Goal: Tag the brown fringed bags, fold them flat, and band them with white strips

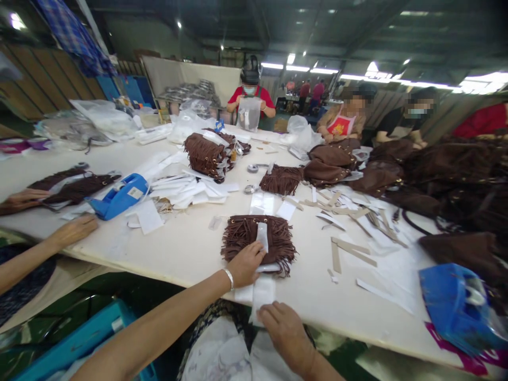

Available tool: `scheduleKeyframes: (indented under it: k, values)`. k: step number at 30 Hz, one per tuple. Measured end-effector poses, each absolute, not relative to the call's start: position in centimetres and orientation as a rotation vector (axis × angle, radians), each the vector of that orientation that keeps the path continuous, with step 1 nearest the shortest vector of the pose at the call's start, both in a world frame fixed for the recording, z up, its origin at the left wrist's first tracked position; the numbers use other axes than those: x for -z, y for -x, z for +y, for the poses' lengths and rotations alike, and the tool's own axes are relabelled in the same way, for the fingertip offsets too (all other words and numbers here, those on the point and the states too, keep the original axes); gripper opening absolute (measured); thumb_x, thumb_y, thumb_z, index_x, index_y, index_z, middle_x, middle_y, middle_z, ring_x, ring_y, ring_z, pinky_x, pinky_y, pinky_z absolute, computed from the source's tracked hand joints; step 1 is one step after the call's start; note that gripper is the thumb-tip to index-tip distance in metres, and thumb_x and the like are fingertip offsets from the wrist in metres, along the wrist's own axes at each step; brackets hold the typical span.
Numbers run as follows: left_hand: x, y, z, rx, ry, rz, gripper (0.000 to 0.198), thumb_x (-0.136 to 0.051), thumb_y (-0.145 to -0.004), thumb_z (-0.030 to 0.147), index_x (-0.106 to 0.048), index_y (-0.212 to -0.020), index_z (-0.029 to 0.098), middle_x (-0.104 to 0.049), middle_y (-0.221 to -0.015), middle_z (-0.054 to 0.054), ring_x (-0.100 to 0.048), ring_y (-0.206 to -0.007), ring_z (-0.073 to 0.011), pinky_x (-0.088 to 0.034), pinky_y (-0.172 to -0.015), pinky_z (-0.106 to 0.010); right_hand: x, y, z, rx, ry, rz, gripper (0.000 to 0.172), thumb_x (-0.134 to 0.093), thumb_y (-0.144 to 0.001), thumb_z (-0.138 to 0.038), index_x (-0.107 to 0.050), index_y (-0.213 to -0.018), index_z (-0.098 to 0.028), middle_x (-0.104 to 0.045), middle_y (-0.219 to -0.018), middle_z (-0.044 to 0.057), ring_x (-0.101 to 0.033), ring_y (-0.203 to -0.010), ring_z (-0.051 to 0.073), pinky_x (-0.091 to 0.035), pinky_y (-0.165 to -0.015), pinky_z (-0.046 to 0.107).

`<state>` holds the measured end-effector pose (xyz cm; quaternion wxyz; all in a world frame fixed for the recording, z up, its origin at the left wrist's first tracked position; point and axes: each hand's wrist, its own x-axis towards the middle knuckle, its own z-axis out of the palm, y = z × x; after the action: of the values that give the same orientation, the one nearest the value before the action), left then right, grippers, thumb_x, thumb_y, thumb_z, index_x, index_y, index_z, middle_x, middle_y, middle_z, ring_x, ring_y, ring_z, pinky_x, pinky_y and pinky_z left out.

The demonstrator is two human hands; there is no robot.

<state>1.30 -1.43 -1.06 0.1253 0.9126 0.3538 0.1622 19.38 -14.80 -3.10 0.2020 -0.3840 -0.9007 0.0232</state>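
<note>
In front of me a dark brown fringed bag [234,238] lies on the white table, with a pale strip [262,235] over its middle. My left hand [246,263], a bracelet at its wrist, presses on the bag's front beside the strip, fingers bent against it. From under the bag a white sheet [264,293] runs toward me and over the table's edge. My right hand [288,333] grips the sheet's near end; the thumb is hidden. Another fringed bag [281,180] lies just beyond.
Blue tape dispensers stand at left [121,196] and right [452,307]. White papers [186,188], card strips [349,248] and stacked fringed bags [206,153] cover parts of the table [186,254]. A neighbour's hand [77,228] rests at left; several people work opposite.
</note>
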Motion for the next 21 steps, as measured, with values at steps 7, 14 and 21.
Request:
scheduleKeyframes:
  k: [7,14,21]
  values:
    - [1.9,-1.6,-2.0,-0.462,-2.642,1.087,0.067,-0.056,-0.073,0.019,-0.038,-0.138,0.009,-0.034,-0.15,-0.02,-0.024,-0.143,-0.0305,-0.024,-0.115,-0.05,6.5,-18.7,-16.2,0.107,0.838,-2.567,0.012,-0.048,-0.093,-0.018,-0.058,-0.086,-0.018,-0.066,-0.077,0.001,-0.054,-0.062,0.017,-0.036,-0.055,0.03]
    - [2.4,-1.5,-2.2,-0.384,-2.669,1.105,0.067,-0.051,-0.079,0.021,-0.033,-0.143,0.01,-0.034,-0.152,-0.017,-0.026,-0.143,-0.0277,-0.019,-0.117,-0.047,1.0,-19.6,-13.9,-0.326,0.802,-2.726,0.015,-0.046,-0.095,-0.017,-0.057,-0.084,-0.02,-0.065,-0.077,-0.001,-0.056,-0.065,0.014,-0.039,-0.059,0.025]
    - [2.5,-1.6,-2.0,-0.517,-2.548,1.104,0.059,-0.048,-0.08,0.016,-0.038,-0.138,0.015,-0.046,-0.141,-0.016,-0.037,-0.135,-0.027,-0.023,-0.115,-0.048,-7.1,-19.1,-3.3,-0.715,1.166,-2.277,0.021,-0.045,-0.095,-0.019,-0.065,-0.089,-0.02,-0.063,-0.09,0.004,-0.059,-0.083,0.014,-0.045,-0.073,0.024]
